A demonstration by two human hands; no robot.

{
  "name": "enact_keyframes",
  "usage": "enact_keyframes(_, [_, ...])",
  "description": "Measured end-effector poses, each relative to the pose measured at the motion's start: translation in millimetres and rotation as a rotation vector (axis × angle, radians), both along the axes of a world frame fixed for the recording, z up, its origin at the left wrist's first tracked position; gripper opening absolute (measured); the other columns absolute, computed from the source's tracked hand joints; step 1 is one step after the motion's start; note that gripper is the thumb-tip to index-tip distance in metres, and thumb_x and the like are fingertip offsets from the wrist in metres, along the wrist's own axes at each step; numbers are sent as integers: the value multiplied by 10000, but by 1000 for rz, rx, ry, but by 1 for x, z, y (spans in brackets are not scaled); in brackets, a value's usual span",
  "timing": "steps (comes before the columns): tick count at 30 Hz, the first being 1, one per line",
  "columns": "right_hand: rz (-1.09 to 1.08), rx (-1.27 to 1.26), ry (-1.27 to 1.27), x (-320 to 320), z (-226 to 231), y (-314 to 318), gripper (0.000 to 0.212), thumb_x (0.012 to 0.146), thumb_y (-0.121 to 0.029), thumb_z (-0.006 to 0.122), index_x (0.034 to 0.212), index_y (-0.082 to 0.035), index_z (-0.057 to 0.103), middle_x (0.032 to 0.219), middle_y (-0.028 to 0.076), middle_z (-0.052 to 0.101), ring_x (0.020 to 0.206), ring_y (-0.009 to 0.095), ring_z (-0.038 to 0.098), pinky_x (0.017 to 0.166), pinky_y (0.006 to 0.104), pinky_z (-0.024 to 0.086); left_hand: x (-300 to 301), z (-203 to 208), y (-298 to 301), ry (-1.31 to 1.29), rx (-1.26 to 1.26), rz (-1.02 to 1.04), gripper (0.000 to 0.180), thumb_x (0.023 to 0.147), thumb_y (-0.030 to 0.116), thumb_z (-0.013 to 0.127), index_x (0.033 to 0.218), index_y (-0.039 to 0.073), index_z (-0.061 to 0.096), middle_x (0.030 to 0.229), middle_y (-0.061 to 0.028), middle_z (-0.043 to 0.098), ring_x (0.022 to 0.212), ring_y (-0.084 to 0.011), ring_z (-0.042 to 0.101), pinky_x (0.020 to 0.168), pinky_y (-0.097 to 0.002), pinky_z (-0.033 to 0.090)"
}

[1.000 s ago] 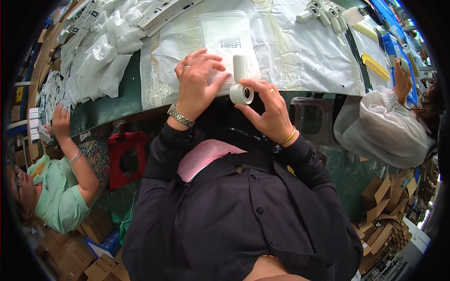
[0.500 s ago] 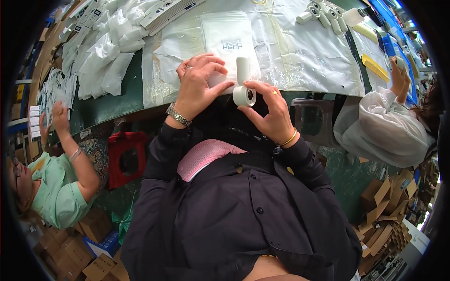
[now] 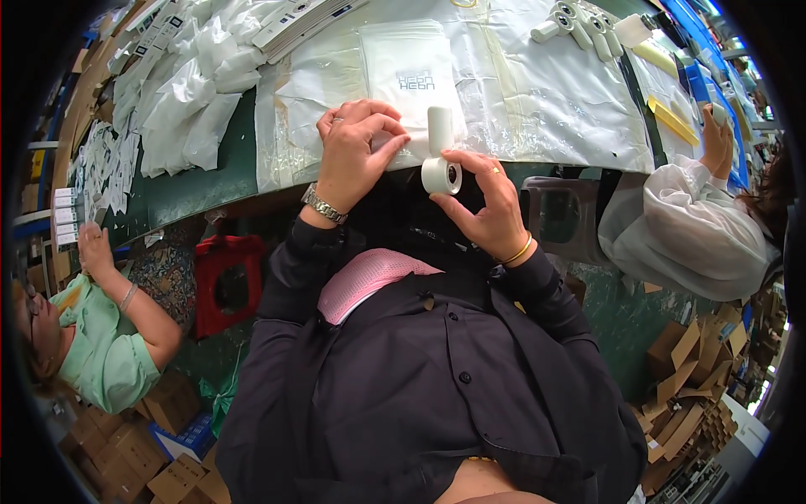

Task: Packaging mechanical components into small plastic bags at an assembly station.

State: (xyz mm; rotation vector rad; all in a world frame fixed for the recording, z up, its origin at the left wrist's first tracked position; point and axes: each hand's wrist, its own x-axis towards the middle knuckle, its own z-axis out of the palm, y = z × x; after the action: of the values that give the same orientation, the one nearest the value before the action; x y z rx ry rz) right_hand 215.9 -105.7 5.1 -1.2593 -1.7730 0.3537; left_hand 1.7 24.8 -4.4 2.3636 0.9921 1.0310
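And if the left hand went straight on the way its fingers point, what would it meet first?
The left hand would probably meet the white device held in the right hand, though how their depths line up is unclear.

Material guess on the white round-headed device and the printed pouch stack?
White round-headed device: probably hard plastic, smooth satin finish, from its soft highlights and clean curves. Printed pouch stack: likely thin plastic film, frosted, since it looks milky and translucent.

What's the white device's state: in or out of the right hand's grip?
In: the right hand holds the white device by its round end, between thumb and fingers.
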Motion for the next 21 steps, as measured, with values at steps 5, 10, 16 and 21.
enact_keyframes(5, [7,6,4,2,-1,-2,612,795,-72,906,1356,-59,660,1280,138,739,1155,336,698,1039,422,514,3,-6,1,-36,-44,89,123,922,226,806,918,108,773,1085,-13,753,1123,-230,651,1102,-436,316])
enact_keyframes(10, [21,22,-28,3,9,-2,602,789,-81,906,1342,-63,670,1247,121,745,1137,326,703,1023,412,514,4,-7,1,-30,-69,109,129,932,231,801,917,105,773,1086,-13,755,1119,-233,653,1100,-437,316])
enact_keyframes(16, [151,-108,-99,-2,30,-5,558,800,-131,889,1317,-78,686,1155,104,742,1043,290,701,954,396,518,4,-1,-2,-84,-25,60,128,968,228,786,965,101,772,1100,-23,766,1126,-231,672,1088,-419,348])
enact_keyframes(21, [159,-193,-141,-5,38,-3,531,822,-170,868,1316,-97,687,1109,109,727,987,286,685,926,397,522,4,3,-3,-117,-1,3,121,974,210,789,994,92,769,1165,-35,766,1209,-244,662,1088,-410,385])
